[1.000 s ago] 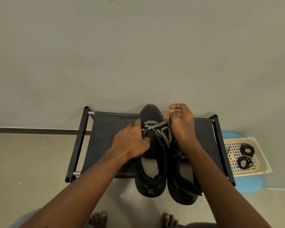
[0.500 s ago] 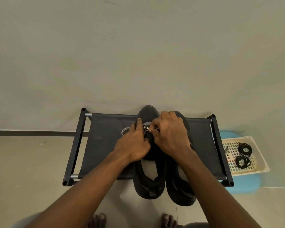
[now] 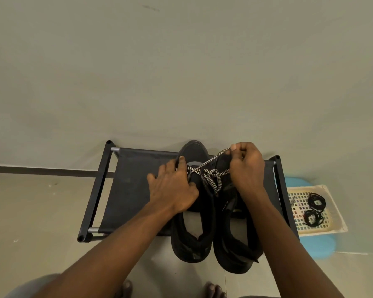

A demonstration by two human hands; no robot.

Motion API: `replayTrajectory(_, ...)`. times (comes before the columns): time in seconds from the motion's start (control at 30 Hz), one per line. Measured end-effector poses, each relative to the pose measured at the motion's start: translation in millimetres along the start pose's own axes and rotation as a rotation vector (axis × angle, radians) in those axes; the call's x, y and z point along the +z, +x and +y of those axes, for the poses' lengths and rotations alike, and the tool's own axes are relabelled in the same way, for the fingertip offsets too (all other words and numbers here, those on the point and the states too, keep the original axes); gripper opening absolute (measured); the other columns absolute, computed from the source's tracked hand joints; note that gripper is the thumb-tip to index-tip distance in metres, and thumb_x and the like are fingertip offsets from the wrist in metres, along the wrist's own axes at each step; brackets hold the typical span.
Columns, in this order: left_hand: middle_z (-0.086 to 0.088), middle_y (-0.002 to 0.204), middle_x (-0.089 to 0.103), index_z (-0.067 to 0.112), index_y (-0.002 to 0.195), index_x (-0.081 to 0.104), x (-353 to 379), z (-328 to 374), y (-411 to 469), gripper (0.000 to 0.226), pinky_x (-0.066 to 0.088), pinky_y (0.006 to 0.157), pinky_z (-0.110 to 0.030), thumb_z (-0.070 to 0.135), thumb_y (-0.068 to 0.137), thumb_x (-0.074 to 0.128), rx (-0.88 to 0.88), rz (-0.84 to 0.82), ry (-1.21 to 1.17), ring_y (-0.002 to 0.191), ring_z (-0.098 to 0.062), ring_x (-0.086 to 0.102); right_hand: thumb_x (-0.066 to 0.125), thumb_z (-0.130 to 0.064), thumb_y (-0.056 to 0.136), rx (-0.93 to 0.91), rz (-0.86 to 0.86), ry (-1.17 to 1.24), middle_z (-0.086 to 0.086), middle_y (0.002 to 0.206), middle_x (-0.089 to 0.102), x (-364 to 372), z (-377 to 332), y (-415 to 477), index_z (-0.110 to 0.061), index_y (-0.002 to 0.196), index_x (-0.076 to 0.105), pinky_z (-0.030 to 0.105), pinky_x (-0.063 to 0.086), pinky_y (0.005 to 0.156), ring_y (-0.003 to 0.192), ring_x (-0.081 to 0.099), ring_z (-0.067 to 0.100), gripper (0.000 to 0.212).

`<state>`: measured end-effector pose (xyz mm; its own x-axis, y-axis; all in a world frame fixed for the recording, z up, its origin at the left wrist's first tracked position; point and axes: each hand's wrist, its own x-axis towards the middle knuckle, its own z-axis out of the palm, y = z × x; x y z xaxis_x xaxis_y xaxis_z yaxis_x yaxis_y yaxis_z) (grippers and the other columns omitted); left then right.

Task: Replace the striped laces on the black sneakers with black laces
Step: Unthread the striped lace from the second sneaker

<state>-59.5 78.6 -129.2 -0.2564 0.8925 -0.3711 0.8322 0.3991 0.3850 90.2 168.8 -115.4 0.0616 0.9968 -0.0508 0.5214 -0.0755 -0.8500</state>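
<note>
Only the head view to go on, so here's what we've got. Our left hand [image 3: 173,188] is pressed flat over the tongue of the left black low-top sneaker [image 3: 193,203], pinning it on the black fabric-topped shoe rack [image 3: 136,186]. Our right hand [image 3: 247,168] has the black-and-cream striped lace [image 3: 211,175] pinched tight between thumb and fingers, drawn taut up and to the right from the eyelets near the toe.

We'd say this is the unthreading step. Best bet: keep that left hand firm so the shoe doesn't lift, and pull one crossing at a time straight out along the eyelet instead of yanking sideways.

The coiled black laces [image 3: 314,208] sit untouched in the cream slotted plastic tray [image 3: 323,230] off to the right, well apart.
</note>
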Motion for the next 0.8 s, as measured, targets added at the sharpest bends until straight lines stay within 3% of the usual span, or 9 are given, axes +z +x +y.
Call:
replayTrajectory(0.1,-0.003,0.16,0.036,0.022,0.162,0.026,-2,-1,-1,0.08,0.029,0.111,-0.052,0.045,0.091,0.056,-0.005,0.054,0.014,0.145,-0.027,0.033,0.048,-0.024,0.108,0.087,-0.071,0.278,-0.001,0.09,0.079,11,-2,-3,-0.017,0.101,0.057,0.046,0.06,0.087,0.089,0.075,0.018,0.013)
replayTrajectory(0.17,-0.002,0.149,0.045,0.023,0.148,0.046,-3,-1,-2,0.066,0.033,0.106,-0.05,0.045,0.087,0.059,0.006,0.107,0.023,0.137,-0.027,0.04,0.044,-0.02,0.11,0.164,-0.129,0.499,0.006,0.087,0.078,16,-10,-7,-0.011,0.107,0.053,0.036,0.062,0.077,0.083,0.076,0.022,0.013)
replayTrajectory(0.23,-0.001,0.14,0.049,0.024,0.131,0.058,-5,1,-4,0.05,0.036,0.101,-0.048,0.046,0.086,0.06,0.026,0.168,0.038,0.129,-0.026,0.044,0.044,-0.015,0.11,0.174,-0.182,0.564,0.005,0.076,0.072,18,-15,-13,-0.008,0.108,0.052,0.029,0.059,0.066,0.071,0.072,0.02,0.011)
replayTrajectory(0.3,0.001,0.136,0.05,0.026,0.125,0.062,-6,2,-5,0.044,0.036,0.097,-0.045,0.048,0.087,0.06,0.044,0.216,0.053,0.126,-0.025,0.045,0.045,-0.015,0.107,0.006,-0.23,0.313,-0.002,0.072,0.066,18,-10,-14,-0.014,0.106,0.057,0.03,0.053,0.064,0.066,0.064,0.012,0.012)
replayTrajectory(0.37,0.002,0.141,0.046,0.028,0.125,0.064,-7,2,-5,0.044,0.035,0.096,-0.044,0.049,0.087,0.061,0.059,0.241,0.066,0.129,-0.024,0.041,0.049,-0.023,0.105,-0.194,-0.323,-0.032,-0.01,0.084,0.069,15,-8,-14,-0.025,0.103,0.067,0.029,0.05,0.069,0.075,0.064,0.006,0.018)
replayTrajectory(0.5,0.001,0.161,0.03,0.029,0.131,0.061,-8,1,-4,0.049,0.032,0.104,-0.048,0.045,0.085,0.066,0.07,0.22,0.043,0.144,-0.025,0.029,0.07,-0.032,0.092,-0.324,-0.527,-0.436,-0.005,0.101,0.07,13,-6,-17,-0.027,0.103,0.076,0.032,0.05,0.082,0.096,0.062,0.015,0.014)
replayTrajectory(0.57,0.0,0.167,0.024,0.027,0.14,0.055,-7,0,-2,0.058,0.028,0.112,-0.052,0.042,0.085,0.066,0.075,0.172,0.019,0.151,-0.024,0.024,0.074,-0.036,0.087,-0.36,-0.518,-0.537,-0.002,0.103,0.068,14,-3,-18,-0.028,0.102,0.075,0.035,0.051,0.084,0.099,0.06,0.019,0.017)
replayTrajectory(0.8,-0.005,0.164,0.036,0.018,0.145,0.047,-8,-1,4,0.058,0.035,0.116,-0.054,0.031,0.089,0.06,0.079,0.043,-0.051,0.141,-0.027,0.048,0.062,-0.032,0.095,-0.638,-0.291,-0.74,0.005,0.087,0.066,20,-2,-19,-0.019,0.093,0.075,0.039,0.043,0.07,0.086,0.057,0.027,0.019)
